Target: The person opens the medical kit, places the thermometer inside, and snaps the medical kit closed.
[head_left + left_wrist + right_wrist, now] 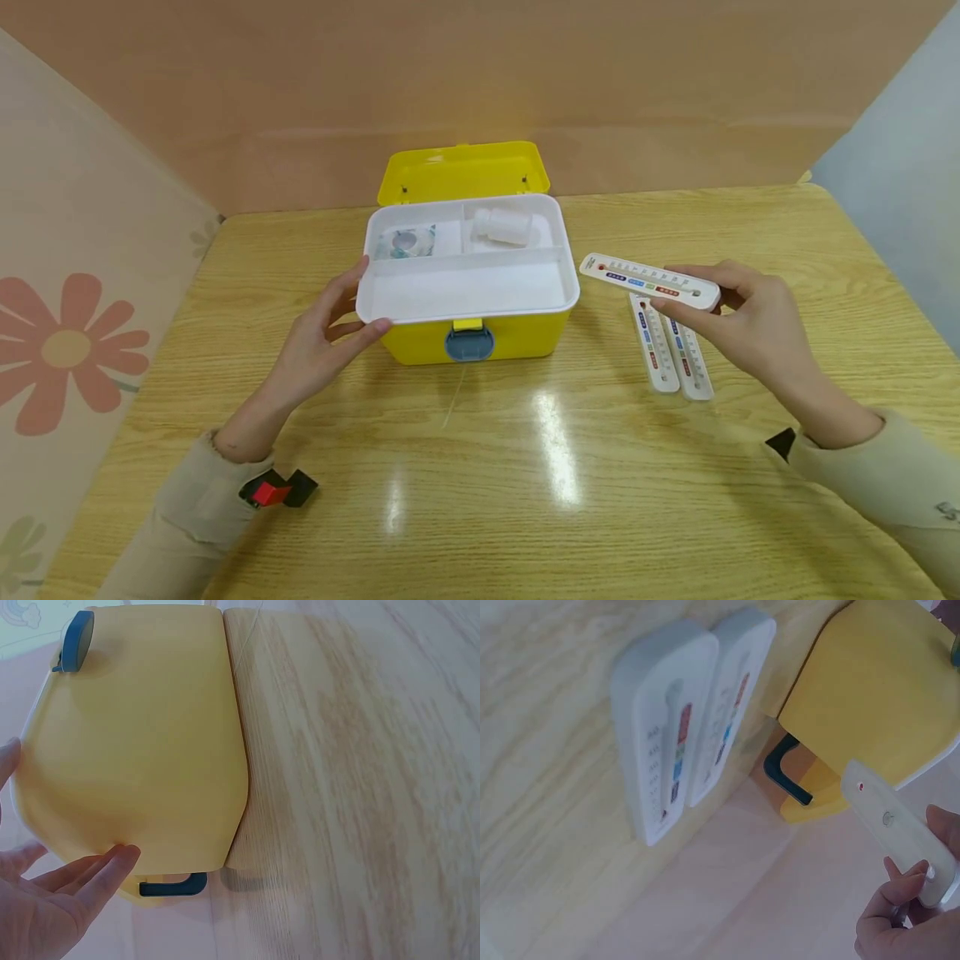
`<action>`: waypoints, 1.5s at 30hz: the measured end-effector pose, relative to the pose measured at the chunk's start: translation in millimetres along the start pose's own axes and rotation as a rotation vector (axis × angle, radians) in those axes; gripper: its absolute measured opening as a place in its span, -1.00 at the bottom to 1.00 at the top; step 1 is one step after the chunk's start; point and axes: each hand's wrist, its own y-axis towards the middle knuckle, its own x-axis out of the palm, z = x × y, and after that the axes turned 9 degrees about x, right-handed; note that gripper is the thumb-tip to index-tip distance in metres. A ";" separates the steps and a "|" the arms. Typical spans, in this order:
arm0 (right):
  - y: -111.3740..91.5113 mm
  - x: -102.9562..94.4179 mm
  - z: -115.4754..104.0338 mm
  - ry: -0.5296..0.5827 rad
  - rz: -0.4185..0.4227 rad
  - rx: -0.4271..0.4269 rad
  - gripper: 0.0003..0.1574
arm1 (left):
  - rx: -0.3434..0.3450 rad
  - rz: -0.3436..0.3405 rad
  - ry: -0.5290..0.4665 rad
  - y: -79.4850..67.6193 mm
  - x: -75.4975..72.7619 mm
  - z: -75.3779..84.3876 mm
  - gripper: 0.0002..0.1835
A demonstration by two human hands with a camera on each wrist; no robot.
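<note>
A white thermometer (pixel 648 281) with coloured bands is pinched between the thumb and fingers of my right hand (pixel 757 321). It is raised off the table, right of a yellow box (pixel 517 337), and its pale back faces the right wrist view. Two similar thermometers (pixel 654 350) lie side by side below it. My left hand (pixel 318 342) touches the box's left end, fingers extended and thumb near the front rim. The box's lid (pixel 463 171) is raised at the back. Inside sits a white divided tray (pixel 472 287).
In the tray's back right compartment lies a white bottle (pixel 504 226); a clear patterned packet (pixel 407 242) lies in the back left one. The box has a blue-grey latch (pixel 470 343) in front. A thin strand (pixel 454 396) trails on the wooden table (pixel 480 517).
</note>
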 end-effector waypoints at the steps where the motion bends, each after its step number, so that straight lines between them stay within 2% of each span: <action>1: 0.5 -1.0 -1.0 0.007 0.002 -0.003 -0.54 | 0.002 0.000 0.001 -0.1 0.0 0.1 -0.21; 12: 2.8 -11.7 -15.2 0.089 0.043 -0.059 -0.55 | 0.009 -0.001 0.003 0.7 1.1 1.5 -0.22; 23: 8.8 -11.3 -24.8 0.130 0.057 -0.044 -0.53 | 0.011 -0.008 0.009 0.8 1.6 1.6 -0.21; 30: 10.8 -7.2 -33.4 0.181 0.074 -0.087 -0.53 | 0.005 -0.001 -0.048 0.6 2.3 1.0 -0.20; 36: 11.3 -2.3 -41.8 0.211 0.049 -0.099 -0.52 | -0.012 0.000 -0.069 0.0 2.7 0.8 -0.21; 45: 17.8 8.2 -52.5 0.227 -0.004 -0.139 -0.51 | -0.040 -0.001 -0.038 -0.8 4.9 1.1 -0.22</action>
